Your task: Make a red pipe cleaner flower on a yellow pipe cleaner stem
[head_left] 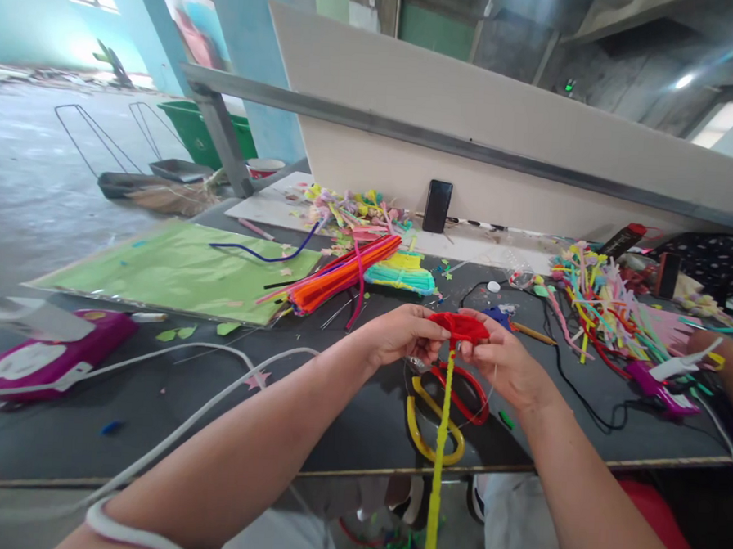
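Both hands meet above the front of the table around a fuzzy red pipe-cleaner piece point(460, 327). My left hand point(409, 334) pinches its left side between thumb and fingers, while my right hand point(506, 356) grips the right side. From the middle of the red piece a yellow pipe-cleaner stem point(440, 450) hangs straight down past the table edge. Behind the stem lie scissors with one yellow and one red handle point(467, 394), their blades mostly hidden by my hands. Part of each hand's fingertips is covered by the red piece.
A bundle of orange and purple pipe cleaners point(342, 277) lies beside a teal and yellow bundle point(403, 275). Purple glue guns rest at left point(49, 352) and right point(661, 388). A white cord point(179, 437) crosses my left forearm. A phone point(437, 206) leans at the back; another person's arm point(726, 375) is at right.
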Demonstrator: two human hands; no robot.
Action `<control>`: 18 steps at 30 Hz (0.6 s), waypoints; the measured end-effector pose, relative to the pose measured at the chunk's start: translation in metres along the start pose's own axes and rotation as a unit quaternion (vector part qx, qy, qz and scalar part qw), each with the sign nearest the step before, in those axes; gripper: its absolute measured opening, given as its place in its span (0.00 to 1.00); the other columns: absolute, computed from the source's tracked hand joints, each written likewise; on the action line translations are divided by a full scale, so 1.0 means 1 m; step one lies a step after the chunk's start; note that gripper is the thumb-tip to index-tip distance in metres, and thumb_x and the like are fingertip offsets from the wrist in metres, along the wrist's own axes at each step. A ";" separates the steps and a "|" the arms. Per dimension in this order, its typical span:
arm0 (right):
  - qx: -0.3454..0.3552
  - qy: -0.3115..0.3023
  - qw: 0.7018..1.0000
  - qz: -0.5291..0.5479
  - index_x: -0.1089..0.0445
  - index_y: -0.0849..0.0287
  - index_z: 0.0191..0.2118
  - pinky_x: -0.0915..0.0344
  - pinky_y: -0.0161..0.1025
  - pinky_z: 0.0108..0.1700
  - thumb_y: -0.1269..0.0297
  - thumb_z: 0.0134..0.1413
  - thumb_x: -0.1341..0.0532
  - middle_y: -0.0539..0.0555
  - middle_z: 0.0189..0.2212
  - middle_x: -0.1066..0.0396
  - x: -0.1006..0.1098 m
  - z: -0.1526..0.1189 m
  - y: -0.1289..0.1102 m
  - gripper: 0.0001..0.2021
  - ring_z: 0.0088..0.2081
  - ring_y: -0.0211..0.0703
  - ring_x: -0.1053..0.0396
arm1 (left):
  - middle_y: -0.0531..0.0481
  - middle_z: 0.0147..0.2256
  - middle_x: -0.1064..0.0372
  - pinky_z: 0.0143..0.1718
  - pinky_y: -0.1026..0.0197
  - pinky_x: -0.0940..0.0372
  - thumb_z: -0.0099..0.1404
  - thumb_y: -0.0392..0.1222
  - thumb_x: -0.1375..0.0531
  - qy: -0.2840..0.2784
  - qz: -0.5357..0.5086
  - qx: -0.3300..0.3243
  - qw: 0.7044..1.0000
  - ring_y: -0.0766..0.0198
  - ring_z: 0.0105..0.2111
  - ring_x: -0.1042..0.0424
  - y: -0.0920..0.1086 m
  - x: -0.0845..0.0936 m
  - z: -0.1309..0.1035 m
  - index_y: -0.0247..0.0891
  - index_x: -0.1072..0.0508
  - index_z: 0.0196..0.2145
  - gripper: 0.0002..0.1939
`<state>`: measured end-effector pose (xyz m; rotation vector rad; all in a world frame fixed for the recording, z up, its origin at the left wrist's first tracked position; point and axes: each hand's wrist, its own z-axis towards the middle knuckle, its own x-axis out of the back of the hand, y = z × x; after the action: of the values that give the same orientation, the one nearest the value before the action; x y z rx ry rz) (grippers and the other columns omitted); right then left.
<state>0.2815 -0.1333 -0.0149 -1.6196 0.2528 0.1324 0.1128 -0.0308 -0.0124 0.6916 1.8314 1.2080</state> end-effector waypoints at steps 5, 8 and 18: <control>0.038 0.027 0.994 -0.098 0.30 0.58 0.39 0.37 0.37 0.33 0.64 0.43 0.33 0.52 0.30 0.26 -0.002 0.002 0.007 0.14 0.28 0.39 0.33 | 0.53 0.18 0.36 0.19 0.66 0.41 0.48 0.39 0.34 0.014 0.000 0.001 1.000 0.70 0.16 0.35 0.000 0.000 0.000 0.31 0.32 0.23 0.11; 0.052 0.059 0.984 -0.159 0.29 0.58 0.36 0.38 0.36 0.32 0.61 0.44 0.34 0.51 0.28 0.27 0.000 0.002 0.008 0.12 0.26 0.37 0.35 | 0.53 0.17 0.36 0.19 0.66 0.40 0.48 0.39 0.33 0.017 0.002 0.005 1.000 0.70 0.16 0.35 -0.001 0.001 0.000 0.32 0.32 0.24 0.11; -0.016 0.051 0.983 -0.178 0.27 0.60 0.36 0.37 0.36 0.33 0.59 0.40 0.32 0.51 0.29 0.26 0.001 0.004 0.006 0.15 0.29 0.39 0.32 | 0.53 0.15 0.36 0.17 0.68 0.42 0.50 0.40 0.36 0.031 0.085 -0.002 0.996 0.70 0.14 0.37 -0.008 -0.005 0.004 0.32 0.32 0.25 0.09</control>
<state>0.2814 -0.1295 -0.0217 -1.6793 0.0359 -0.2210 0.1187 -0.0365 -0.0186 0.8293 1.8510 1.3552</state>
